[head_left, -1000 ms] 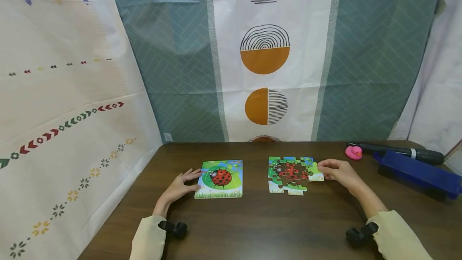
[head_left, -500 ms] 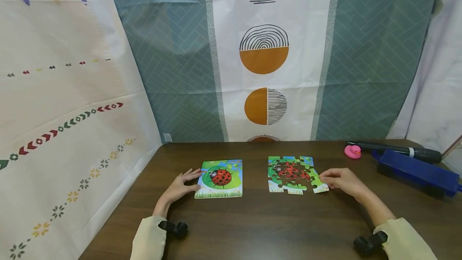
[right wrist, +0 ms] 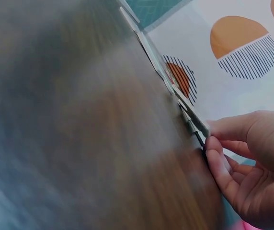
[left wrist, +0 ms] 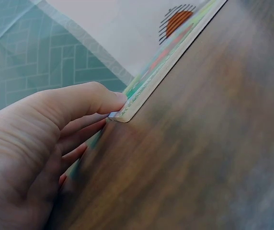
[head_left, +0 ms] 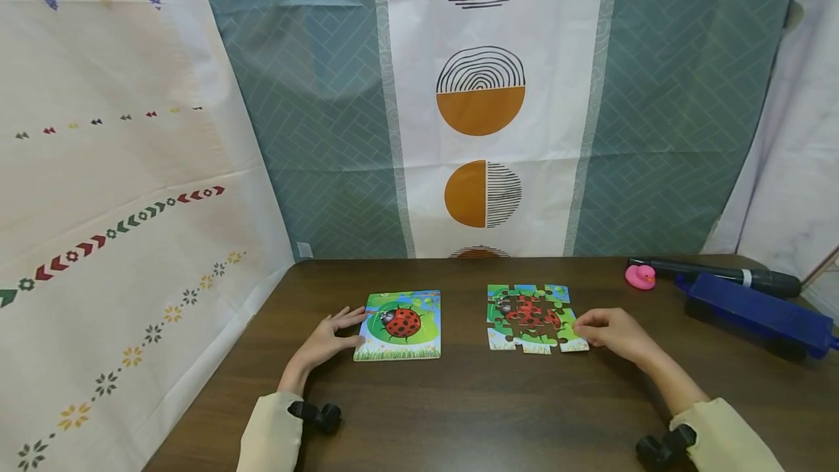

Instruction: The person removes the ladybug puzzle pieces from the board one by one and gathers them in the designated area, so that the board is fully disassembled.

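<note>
A square ladybug picture board [head_left: 401,325] lies flat on the brown table. My left hand [head_left: 323,345] rests against its left side with the fingers extended; in the left wrist view the thumb [left wrist: 103,98] touches the board's corner. To the right is a partly assembled ladybug jigsaw puzzle [head_left: 501,341], with brown gaps around the ladybug. At its lower right corner my right hand [head_left: 619,333] pinches a green-and-white puzzle piece [head_left: 575,345] between thumb and fingers. In the right wrist view that piece [right wrist: 194,115] appears edge-on and slightly tilted, so its fit against its neighbours cannot be judged.
A pink rubber duck [head_left: 640,277] sits at the back right. Behind it lies a long black cylindrical object [head_left: 714,270], with a long blue object [head_left: 760,315] nearer. The brown table [head_left: 485,406] ends at a patterned cloth [head_left: 347,188] behind.
My right hand first drew the corner piece right and down, away from the puzzle, then brought it back left against the lower right corner. My left hand and the board stayed put.
</note>
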The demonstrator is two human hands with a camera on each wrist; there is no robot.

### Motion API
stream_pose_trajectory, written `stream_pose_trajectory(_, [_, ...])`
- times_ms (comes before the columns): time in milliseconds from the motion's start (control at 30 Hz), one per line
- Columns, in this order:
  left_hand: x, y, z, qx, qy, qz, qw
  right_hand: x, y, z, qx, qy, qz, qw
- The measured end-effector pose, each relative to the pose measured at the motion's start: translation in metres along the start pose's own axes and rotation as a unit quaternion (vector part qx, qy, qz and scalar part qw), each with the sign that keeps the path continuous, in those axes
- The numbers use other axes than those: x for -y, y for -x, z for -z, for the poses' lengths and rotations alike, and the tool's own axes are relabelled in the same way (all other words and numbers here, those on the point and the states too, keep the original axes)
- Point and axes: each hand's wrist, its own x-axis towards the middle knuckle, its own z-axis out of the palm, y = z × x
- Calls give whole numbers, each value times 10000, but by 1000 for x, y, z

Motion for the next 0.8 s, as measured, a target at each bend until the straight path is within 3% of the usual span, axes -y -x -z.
stream_pose_trajectory(800, [3,0,-3,-98,-41,-59,9999,0,-1,-8,-192,87,3,9998])
